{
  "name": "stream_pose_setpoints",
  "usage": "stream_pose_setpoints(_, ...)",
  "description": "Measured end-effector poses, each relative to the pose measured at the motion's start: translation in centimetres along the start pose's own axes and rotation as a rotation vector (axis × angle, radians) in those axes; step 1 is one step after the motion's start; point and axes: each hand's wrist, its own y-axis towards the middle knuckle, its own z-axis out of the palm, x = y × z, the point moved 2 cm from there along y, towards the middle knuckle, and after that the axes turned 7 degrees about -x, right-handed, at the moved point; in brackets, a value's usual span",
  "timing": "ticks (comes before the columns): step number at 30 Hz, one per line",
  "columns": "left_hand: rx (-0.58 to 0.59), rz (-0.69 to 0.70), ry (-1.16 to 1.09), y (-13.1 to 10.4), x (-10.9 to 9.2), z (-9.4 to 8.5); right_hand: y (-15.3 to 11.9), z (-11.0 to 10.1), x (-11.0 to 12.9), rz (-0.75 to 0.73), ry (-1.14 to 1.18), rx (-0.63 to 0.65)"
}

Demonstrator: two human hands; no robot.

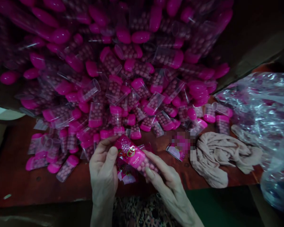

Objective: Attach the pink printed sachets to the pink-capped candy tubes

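Observation:
Between my hands, tilted down to the right, is a clear container of pink balls (145,164) with a printed pink sleeve (130,150) around its upper left part. My left hand (105,164) pinches the sleeve's upper left end between thumb and fingers. My right hand (164,179) grips the lower right end, where the balls show. Below the held container, more printed pink sleeves (127,176) lie on the table. A large heap of clear containers with pink caps and pink balls (132,88) rises just beyond my hands.
The red-brown table (68,189) runs along the front. To the right are another printed piece (177,151), partly pixelated, a crumpled beige cloth (215,154) and a big shiny clear plastic bag (265,107). Several capped containers (67,168) lie loose at the left front.

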Motion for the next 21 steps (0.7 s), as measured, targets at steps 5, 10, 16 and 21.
stream_pose_setpoints(5, 0.074, 0.086, 0.156, 0.6, 0.4, -0.5, 0.0, -0.4, -0.5, 0.009, -0.018, 0.007)
stream_pose_setpoints(10, 0.091, -0.024, 0.096, 1.2, 0.6, -0.5, -0.1, -0.5, -0.9, 0.087, 0.101, 0.034)
stream_pose_setpoints(16, 0.092, -0.137, 0.019, 1.3, 0.0, 0.4, -0.2, -0.3, -1.7, 0.201, 0.249, 0.052)
stream_pose_setpoints(21, 0.132, -0.198, 0.016, 1.3, -0.1, 0.4, 0.2, 0.2, -1.5, 0.26, 0.439, 0.133)
